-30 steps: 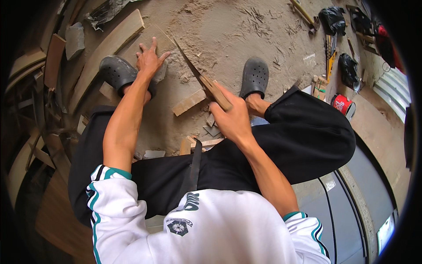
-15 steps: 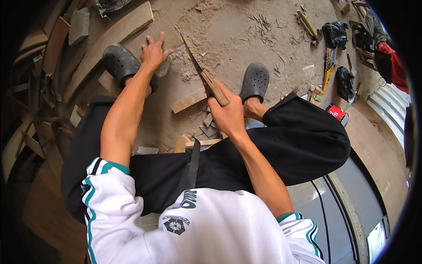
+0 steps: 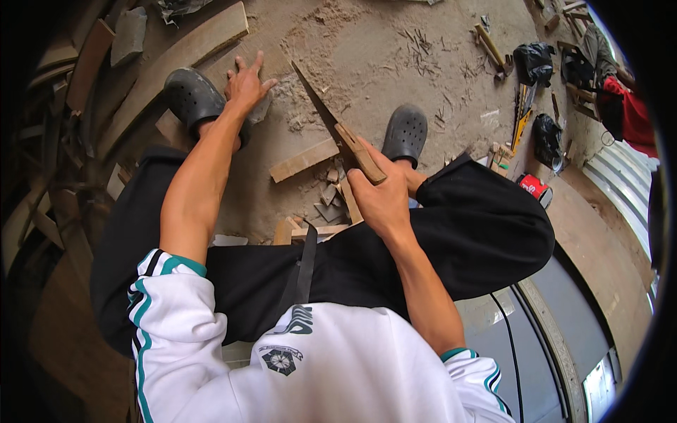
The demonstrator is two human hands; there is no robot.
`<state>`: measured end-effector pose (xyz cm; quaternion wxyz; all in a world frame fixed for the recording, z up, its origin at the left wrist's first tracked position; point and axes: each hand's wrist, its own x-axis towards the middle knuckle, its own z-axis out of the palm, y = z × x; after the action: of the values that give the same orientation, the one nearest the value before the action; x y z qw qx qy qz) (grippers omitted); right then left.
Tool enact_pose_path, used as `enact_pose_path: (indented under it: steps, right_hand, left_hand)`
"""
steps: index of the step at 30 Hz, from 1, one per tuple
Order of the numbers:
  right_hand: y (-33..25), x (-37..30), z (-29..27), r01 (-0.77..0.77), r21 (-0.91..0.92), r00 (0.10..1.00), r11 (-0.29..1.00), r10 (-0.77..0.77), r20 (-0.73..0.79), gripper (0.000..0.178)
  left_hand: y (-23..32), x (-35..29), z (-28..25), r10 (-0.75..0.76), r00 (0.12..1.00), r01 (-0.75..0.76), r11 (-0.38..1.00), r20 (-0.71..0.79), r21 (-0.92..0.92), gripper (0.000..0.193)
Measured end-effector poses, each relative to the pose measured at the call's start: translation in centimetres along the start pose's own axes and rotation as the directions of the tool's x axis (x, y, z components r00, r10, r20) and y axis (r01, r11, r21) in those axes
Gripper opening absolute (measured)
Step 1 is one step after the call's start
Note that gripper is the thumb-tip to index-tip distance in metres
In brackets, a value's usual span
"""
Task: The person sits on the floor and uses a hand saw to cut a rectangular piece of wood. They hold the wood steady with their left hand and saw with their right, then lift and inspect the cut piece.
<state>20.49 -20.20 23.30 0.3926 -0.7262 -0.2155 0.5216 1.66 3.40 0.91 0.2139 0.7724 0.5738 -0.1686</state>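
My left hand point(image 3: 247, 86) lies with its fingers spread on a dusty wooden board point(image 3: 220, 69), beside my left dark clog point(image 3: 194, 97). Wrapped round the wooden handle of a handsaw point(image 3: 319, 100) is my right hand point(image 3: 381, 201), closed. The saw's dark, tapering blade points up and to the left, its tip close to the board's right side. I cannot tell whether the tip touches the wood. Below the blade a short wooden offcut point(image 3: 305, 161) lies on the ground. My right clog point(image 3: 405, 132) stands just right of the saw.
A long plank point(image 3: 176, 74) and a grey block point(image 3: 128, 35) lie at the left. Toward the far right are a hammer point(image 3: 504, 65), black plastic bags point(image 3: 534, 63), a yellow-edged tool point(image 3: 522, 127) and a red can point(image 3: 536, 189). Wood scraps point(image 3: 329, 211) lie between my legs.
My right hand has drawn the handsaw back toward me and slightly right. My left hand stays spread on the board.
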Motion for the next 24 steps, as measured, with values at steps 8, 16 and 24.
enact_pose_path:
  steps: [8,16,24]
  right_hand:
    - [1.0,-0.9,-0.8,0.054,-0.133,0.992,0.99,-0.038,0.123,0.047]
    - [-3.1,-3.9,-6.1,0.103,-0.332,0.993,0.938,-0.113,-0.013,0.049]
    - [-7.3,-2.3,-9.2,0.22,-0.35,0.964,0.911,-0.259,-0.068,0.049]
  left_hand:
    - [0.2,0.3,-0.1,-0.012,1.0,0.012,1.0,0.009,0.012,0.086]
    - [3.5,-1.4,-1.2,-0.019,0.999,0.024,0.996,-0.051,0.089,0.08]
    - [5.7,1.0,0.3,0.593,0.804,-0.479,0.687,-0.041,0.547,0.024]
